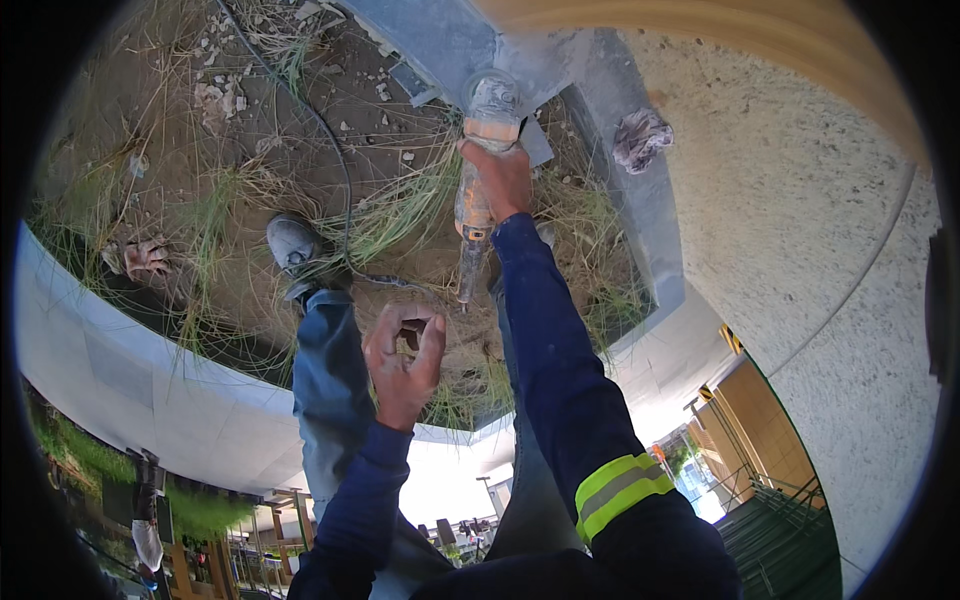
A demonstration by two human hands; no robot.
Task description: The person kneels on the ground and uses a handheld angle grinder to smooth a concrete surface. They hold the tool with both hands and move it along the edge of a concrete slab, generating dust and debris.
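Note:
My right hand (497, 178) grips a dusty orange angle grinder (473, 215) near its head (492, 100), which rests by the grey slab edge (450, 45) at the top. The grinder's tail and cord lead down toward my left hand (405, 355). That hand is below the grinder, with fingers and thumb curled into a loop and nothing visible inside it. A black cord (330, 135) snakes over dirt and dry grass. My left shoe (292, 243) stands on the soil beside the cord.
A pale speckled wall (770, 200) curves along the right, with a crumpled rag (640, 140) on the grey ledge (655, 280). Rubble (215, 105) and grass lie in the bed, bordered by a light kerb (120, 355). Another person (147, 535) appears at the far lower left.

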